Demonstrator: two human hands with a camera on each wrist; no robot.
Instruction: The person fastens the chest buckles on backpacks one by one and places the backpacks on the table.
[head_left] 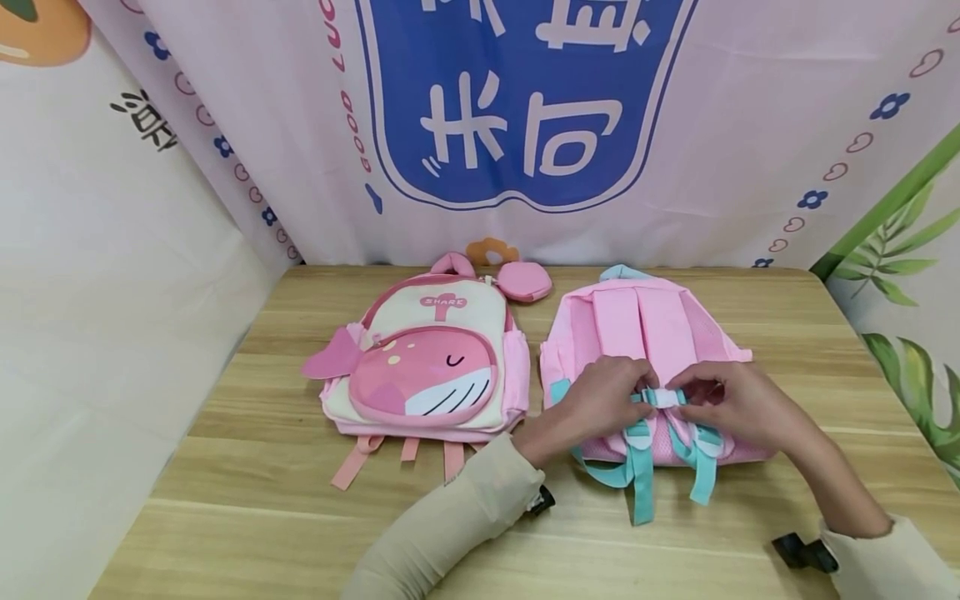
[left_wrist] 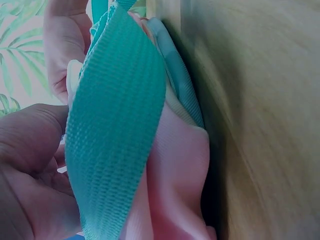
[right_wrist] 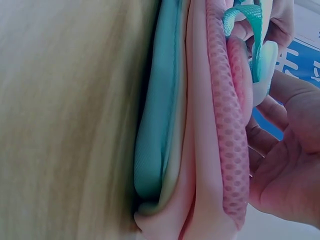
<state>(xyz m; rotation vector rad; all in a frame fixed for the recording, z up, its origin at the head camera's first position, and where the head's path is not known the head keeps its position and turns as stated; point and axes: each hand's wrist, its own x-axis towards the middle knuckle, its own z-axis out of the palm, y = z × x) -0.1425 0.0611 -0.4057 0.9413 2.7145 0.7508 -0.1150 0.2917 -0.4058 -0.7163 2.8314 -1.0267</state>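
Observation:
A pink backpack (head_left: pixel 618 317) with teal webbing straps (head_left: pixel 641 479) lies on the table, its padded shoulder straps (head_left: pixel 667 325) facing up. Across those straps sits a small white buckle (head_left: pixel 665 398) on short teal webbing. My left hand (head_left: pixel 607 398) pinches the buckle's left side between thumb and fingers, and my right hand (head_left: pixel 753 404) pinches its right side. In the left wrist view a wide teal strap (left_wrist: pixel 117 120) covers part of the left hand's fingers. The right wrist view shows the right hand (right_wrist: pixel 297 145) beside the bag's pink mesh back panel (right_wrist: pixel 231 115).
A second backpack, pink and cream with a whale pocket (head_left: pixel 420 371), lies left of the first. A small pink pouch (head_left: pixel 525 282) sits by its top. The wooden table (head_left: pixel 262 500) meets a printed curtain (head_left: pixel 675 233) along its back edge.

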